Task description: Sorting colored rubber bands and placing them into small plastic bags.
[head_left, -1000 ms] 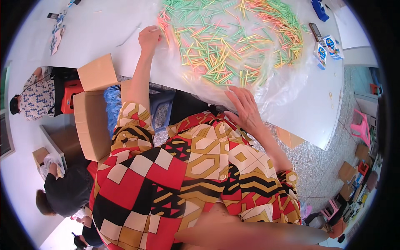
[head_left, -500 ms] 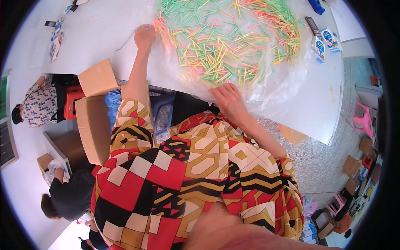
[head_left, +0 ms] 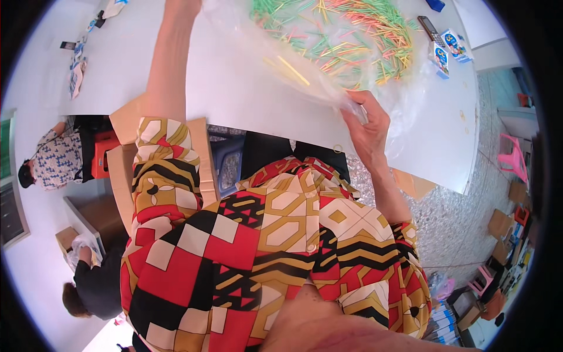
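One left hand (head_left: 185, 5) shows at eleven o'clock, one right hand (head_left: 374, 120) at two; one plastic sheet (head_left: 275, 47) and countless sticks (head_left: 394, 36) lie toward one; two small boxes (head_left: 440, 60) and one phone (head_left: 431, 31) near two; two pink stools (head_left: 514, 159), at three and four; one red stool (head_left: 101, 155) at nine; two, perhaps three, co-workers (head_left: 99, 287) around eight

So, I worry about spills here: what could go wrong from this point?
The coloured sticks lie loose on the clear plastic sheet, so a sharp pull might scatter some onto the table. The right hand grips only a bunched bit of its edge, which could slip or tear. The phone and small boxes sit close by, so the sheet might snag them.
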`<move>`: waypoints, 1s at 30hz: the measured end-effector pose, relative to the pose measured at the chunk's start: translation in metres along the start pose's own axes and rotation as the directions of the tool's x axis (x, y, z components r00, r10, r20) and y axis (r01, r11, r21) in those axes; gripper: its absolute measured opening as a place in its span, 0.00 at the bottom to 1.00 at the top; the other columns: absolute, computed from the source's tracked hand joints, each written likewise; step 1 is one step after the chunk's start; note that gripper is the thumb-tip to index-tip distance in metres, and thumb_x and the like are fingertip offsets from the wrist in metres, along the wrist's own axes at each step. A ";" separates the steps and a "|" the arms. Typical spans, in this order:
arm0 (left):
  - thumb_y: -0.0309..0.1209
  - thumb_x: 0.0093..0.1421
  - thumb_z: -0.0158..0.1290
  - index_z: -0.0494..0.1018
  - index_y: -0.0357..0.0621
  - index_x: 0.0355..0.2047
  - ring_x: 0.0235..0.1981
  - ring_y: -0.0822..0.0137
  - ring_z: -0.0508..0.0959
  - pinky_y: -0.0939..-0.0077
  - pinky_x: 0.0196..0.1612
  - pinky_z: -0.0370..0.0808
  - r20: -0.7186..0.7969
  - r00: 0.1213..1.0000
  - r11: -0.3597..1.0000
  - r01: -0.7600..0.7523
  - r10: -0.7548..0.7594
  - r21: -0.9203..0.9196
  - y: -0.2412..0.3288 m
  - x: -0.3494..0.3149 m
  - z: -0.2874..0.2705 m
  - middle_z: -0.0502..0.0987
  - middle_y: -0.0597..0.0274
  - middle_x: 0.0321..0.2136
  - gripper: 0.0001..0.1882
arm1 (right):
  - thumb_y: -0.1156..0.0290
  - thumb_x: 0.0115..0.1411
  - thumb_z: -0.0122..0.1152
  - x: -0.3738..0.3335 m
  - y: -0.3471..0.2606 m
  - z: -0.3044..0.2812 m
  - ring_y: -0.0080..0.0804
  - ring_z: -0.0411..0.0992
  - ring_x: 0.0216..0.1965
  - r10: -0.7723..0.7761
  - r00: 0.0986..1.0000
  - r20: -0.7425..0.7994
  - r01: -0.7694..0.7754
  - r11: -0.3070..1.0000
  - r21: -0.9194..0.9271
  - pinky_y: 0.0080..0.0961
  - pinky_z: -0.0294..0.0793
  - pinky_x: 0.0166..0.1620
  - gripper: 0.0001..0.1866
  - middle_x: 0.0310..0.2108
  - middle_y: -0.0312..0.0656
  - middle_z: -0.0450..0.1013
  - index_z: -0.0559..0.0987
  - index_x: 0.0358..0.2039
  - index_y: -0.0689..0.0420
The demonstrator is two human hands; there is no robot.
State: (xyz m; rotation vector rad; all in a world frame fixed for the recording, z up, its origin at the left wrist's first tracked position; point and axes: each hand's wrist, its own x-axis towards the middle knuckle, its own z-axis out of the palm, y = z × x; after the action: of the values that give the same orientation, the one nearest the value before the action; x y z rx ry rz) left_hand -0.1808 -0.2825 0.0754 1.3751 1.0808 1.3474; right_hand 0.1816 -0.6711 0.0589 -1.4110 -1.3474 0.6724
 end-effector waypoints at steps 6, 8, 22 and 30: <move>0.30 0.54 0.52 0.71 0.36 0.32 0.18 0.71 0.69 0.78 0.20 0.66 -0.152 0.963 0.974 -0.225 0.223 -0.001 0.140 -0.088 0.013 0.69 0.64 0.17 0.09 | 0.84 0.48 0.56 -0.016 -0.025 0.022 0.26 0.69 0.31 -0.239 0.967 0.092 0.223 0.961 0.163 0.18 0.67 0.36 0.09 0.28 0.39 0.70 0.74 0.32 0.62; 0.27 0.55 0.53 0.71 0.36 0.27 0.17 0.76 0.67 0.81 0.18 0.64 -0.215 0.958 0.982 -0.190 0.188 0.012 0.141 -0.104 0.009 0.67 0.67 0.16 0.06 | 0.83 0.48 0.57 -0.021 -0.012 0.033 0.32 0.70 0.30 -0.275 0.940 0.200 0.239 0.953 0.186 0.21 0.68 0.36 0.09 0.29 0.42 0.70 0.73 0.33 0.62; 0.29 0.49 0.58 0.65 0.40 0.48 0.51 0.55 0.67 0.59 0.53 0.62 0.268 0.782 0.167 -0.425 0.563 0.890 0.061 -0.198 0.045 0.67 0.50 0.49 0.25 | 0.77 0.49 0.54 -0.032 0.030 0.106 0.44 0.68 0.38 -0.342 0.735 0.586 0.395 0.918 0.039 0.37 0.68 0.41 0.10 0.33 0.43 0.69 0.72 0.35 0.56; 0.36 0.54 0.55 0.65 0.44 0.50 0.54 0.55 0.64 0.54 0.59 0.53 0.745 0.664 0.570 -0.634 0.056 0.522 0.025 -0.297 0.124 0.67 0.53 0.50 0.24 | 0.75 0.50 0.61 0.010 0.001 0.047 0.44 0.67 0.47 -0.411 0.783 0.466 0.374 0.911 0.176 0.35 0.67 0.50 0.18 0.44 0.47 0.69 0.73 0.44 0.58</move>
State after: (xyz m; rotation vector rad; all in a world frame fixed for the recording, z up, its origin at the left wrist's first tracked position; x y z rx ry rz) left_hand -0.0643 -0.5809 0.0367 2.6127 0.8633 0.4640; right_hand 0.1413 -0.6478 0.0458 -0.8689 -1.9326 0.8207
